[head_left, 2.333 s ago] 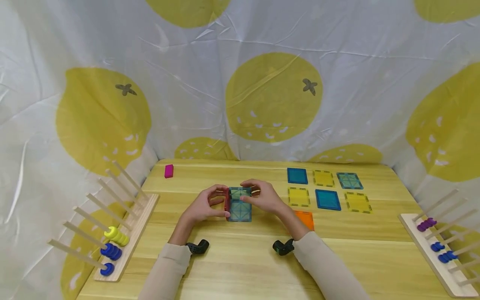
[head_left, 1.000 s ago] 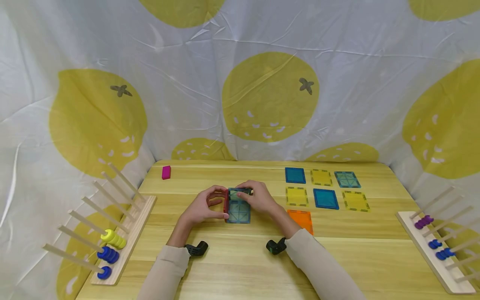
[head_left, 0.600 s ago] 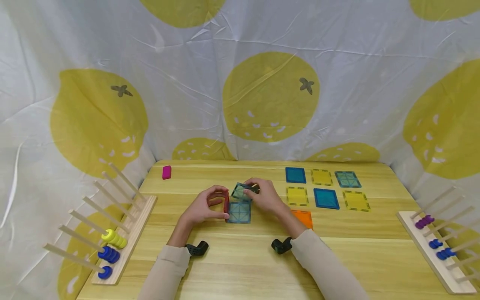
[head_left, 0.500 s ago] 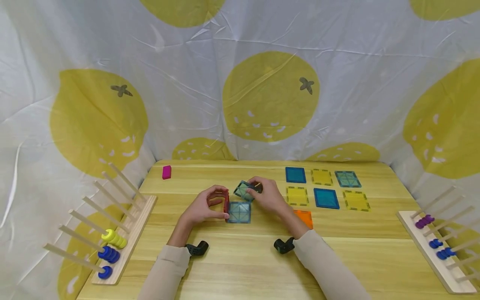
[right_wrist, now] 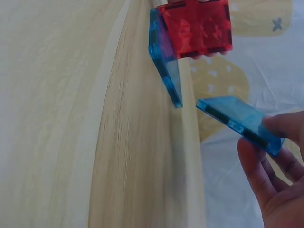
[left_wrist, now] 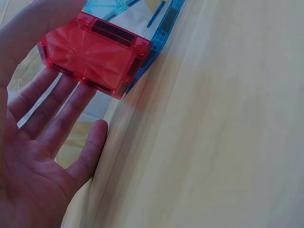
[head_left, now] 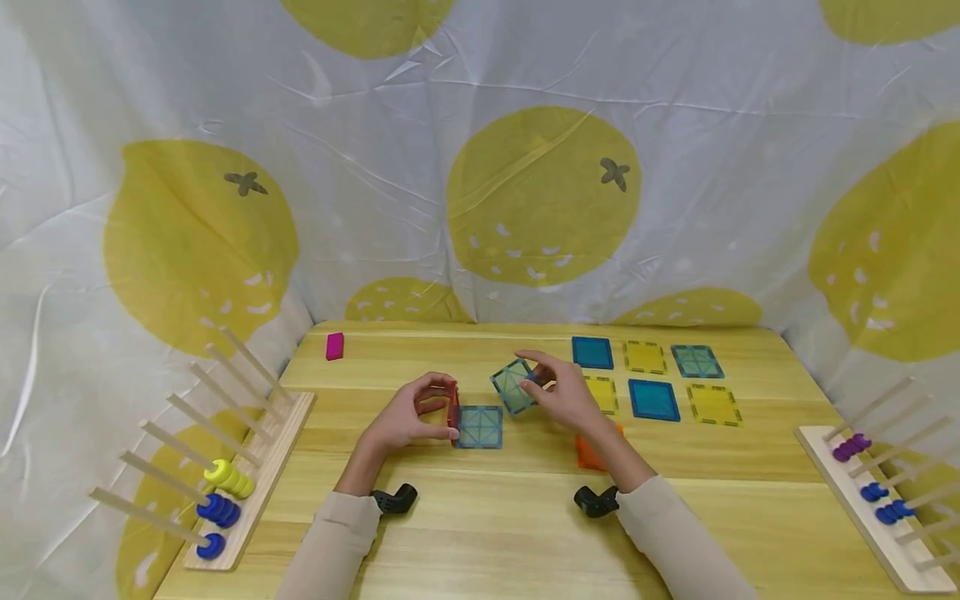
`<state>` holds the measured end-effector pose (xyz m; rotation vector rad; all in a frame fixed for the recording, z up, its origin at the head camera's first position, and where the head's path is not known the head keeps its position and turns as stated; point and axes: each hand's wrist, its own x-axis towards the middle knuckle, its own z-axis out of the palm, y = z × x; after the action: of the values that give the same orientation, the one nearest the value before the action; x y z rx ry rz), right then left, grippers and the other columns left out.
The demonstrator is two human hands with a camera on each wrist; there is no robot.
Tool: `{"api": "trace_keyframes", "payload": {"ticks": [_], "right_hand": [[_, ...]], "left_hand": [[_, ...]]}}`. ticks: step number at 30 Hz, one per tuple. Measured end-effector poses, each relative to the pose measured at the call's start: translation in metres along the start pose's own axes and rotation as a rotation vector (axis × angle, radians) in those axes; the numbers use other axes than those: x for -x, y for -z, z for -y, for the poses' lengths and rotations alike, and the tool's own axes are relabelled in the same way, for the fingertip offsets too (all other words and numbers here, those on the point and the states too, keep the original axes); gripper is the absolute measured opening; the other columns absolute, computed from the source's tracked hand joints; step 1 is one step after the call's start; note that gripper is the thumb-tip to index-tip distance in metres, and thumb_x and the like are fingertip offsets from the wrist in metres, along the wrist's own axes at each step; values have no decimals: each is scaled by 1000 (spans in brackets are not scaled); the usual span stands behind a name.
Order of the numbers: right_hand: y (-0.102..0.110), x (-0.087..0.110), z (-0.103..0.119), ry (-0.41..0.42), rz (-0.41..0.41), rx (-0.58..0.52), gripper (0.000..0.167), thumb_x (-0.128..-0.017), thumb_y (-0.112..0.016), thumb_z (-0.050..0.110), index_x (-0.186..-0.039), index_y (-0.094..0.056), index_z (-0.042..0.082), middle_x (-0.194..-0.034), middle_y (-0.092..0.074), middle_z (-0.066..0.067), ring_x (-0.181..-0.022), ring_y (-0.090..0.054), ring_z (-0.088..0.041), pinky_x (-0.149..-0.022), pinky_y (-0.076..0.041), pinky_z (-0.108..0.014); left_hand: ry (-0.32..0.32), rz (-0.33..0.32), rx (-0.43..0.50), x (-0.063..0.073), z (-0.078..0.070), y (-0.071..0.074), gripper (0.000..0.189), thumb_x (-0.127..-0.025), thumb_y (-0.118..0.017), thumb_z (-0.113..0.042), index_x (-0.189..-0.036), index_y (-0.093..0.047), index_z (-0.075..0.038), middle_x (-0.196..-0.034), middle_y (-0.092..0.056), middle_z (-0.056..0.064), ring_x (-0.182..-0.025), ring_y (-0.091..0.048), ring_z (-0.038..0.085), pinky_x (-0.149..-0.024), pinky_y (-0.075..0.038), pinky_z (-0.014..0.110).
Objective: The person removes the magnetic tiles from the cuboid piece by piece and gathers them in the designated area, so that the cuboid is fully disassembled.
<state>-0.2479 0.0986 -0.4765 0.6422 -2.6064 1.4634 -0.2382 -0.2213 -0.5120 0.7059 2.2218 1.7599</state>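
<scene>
My left hand (head_left: 405, 414) holds a red magnetic tile (left_wrist: 90, 54) on edge, thumb at one side and fingers at the other. Against its foot a light blue magnetic tile (head_left: 480, 428) lies flat on the table. My right hand (head_left: 566, 395) pinches a second light blue magnetic tile (head_left: 512, 386) between thumb and fingers. That one is tilted and raised off the tabletop, apart from the red tile, as the right wrist view shows with the held tile (right_wrist: 237, 118) below and to the right of the other two.
Blue and yellow tiles (head_left: 655, 400) lie in two rows at the back right. An orange tile (head_left: 589, 452) is partly under my right forearm. Wooden peg racks with rings (head_left: 258, 483) stand at both sides; a magenta block (head_left: 335, 346) sits at the back left.
My right hand has drawn the second light blue tile away from beside the red tile, to the right and up, turning it. The left hand and red tile stay put.
</scene>
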Motion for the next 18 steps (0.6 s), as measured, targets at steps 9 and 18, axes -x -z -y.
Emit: {"api": "trace_keyframes", "payload": {"ticks": [9,18], "right_hand": [[36,22,-4,-63,-36,-86,42,-96,-75,19,-136,-65,25,-94,-67,-7,-81,-69,-19,-64,-61,-29],[74,52,-22,-132,-65,-66,42,-96,-75,28,-135,-65,19,-97,-74,-8,-87,-72,-20,-70,-59,-28]], "left_hand": [[0,-1,-13,0,0,-2,81,-79,-90,-8,-144,-45,6,-142,-54,27,-133,-56,35,-113,-46,47],[31,-12,-32,1,-2,-1,80,-78,-91,-10,-145,-47,-1,-144,-54,24,-134,-56,34,-113,-46,47]]}}
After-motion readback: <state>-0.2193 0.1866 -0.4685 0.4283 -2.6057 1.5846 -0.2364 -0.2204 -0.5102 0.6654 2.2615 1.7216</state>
